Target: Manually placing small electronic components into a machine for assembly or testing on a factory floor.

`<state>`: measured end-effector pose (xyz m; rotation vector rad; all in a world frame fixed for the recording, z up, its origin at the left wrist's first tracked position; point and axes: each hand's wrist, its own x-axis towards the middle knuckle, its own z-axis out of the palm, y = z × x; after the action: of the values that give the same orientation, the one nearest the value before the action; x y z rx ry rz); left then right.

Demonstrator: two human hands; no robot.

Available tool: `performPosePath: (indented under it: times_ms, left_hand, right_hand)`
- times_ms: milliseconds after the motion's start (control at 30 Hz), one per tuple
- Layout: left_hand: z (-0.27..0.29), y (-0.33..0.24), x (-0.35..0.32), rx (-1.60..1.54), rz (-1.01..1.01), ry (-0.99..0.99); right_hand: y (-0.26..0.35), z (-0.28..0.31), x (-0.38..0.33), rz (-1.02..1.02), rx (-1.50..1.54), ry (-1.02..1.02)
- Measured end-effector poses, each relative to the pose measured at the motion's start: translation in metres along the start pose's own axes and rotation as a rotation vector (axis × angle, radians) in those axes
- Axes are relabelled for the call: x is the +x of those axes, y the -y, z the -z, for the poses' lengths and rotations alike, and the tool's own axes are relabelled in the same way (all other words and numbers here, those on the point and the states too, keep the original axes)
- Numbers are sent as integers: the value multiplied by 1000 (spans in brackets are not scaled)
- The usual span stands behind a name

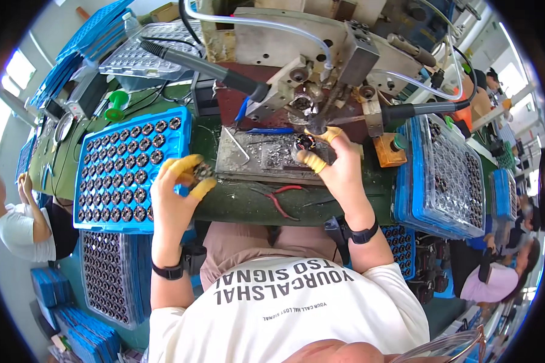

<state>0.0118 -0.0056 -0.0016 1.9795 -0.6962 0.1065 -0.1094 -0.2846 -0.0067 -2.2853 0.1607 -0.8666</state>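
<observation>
Currently, your left hand (174,184), with yellow covers on its fingertips, is pinching a small, round, dark piece with a notched rim (203,172) between thumb and fingers. That piece is off the surface, just beside the right edge of the blue plastic tray (186,136). It looks mottled, with greyish, metallic-looking segments set around a dark body; its finer detail is too small to read.

Your right hand (340,166) also wears yellow tip covers, and its thumb and forefinger curve narrowly around a second round, dark piece with orange-red flecks (305,141). This one shows bright glints among its dark parts, and you have it over the far side of the flake-strewn grey metal slab (230,161), below the worn steel head of the machine (357,57). You can't tell from this angle whether it touches the tooling above.

Inside the blue tray to your left, similar dark, ring-like pieces (127,196) sit in neat rows, each with a darker middle. On your slab lies a silver L-shaped key (240,147), with a slim blue-handled tool (271,130) along its far edge. Nearer you, red-handled pliers (280,206) rest on the green tabletop (230,209). To the right of your right hand stands an orange-brown box (389,152), and beyond it a stack of clear plastic trays (457,181) holds more dark pieces.
</observation>
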Motion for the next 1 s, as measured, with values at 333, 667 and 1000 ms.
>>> performPosePath:
  times_ms: [333, 667, 1000]
  left_hand:
    - [-109, -60, 47, -137, -336, 138]
    - [-118, -55, 61, -126, -245, 294]
    - [-115, -61, 49, -65, -288, 287]
  right_hand:
    - [-11, 57, -37, -188, 154, -228]
    - [-39, 77, -69, -272, 102, -272]
    - [-42, 81, -71, -207, -183, -330]
